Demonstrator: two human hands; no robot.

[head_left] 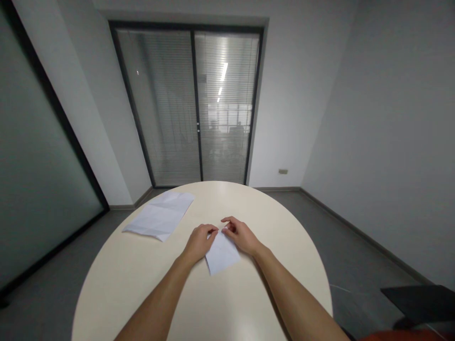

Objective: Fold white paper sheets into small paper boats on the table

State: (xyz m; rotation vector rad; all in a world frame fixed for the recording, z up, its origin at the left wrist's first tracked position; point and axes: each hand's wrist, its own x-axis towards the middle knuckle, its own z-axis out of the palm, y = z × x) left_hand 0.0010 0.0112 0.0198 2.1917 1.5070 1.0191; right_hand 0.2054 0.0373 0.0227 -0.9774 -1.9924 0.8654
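Observation:
A folded sheet of white paper [222,257] lies on the round cream table [284,232], between my two hands. My left hand [201,242] is closed at the paper's upper left edge, thumb and fingers pinching it. On the other side, my right hand [242,235] grips the paper's upper right edge between thumb and fingers, with its index finger reaching out past the top. The fingertips of both hands nearly meet at the far end of the paper and partly hide it. Farther left on the table rests a larger creased white sheet [161,214].
Beyond the table stands a dark-framed glass partition [199,109] with blinds. A frosted glass panel [39,156] is at the left. At the lower right are a black flat object [423,303] and something orange-red [401,336]. A wall socket [283,171] sits low on the back wall.

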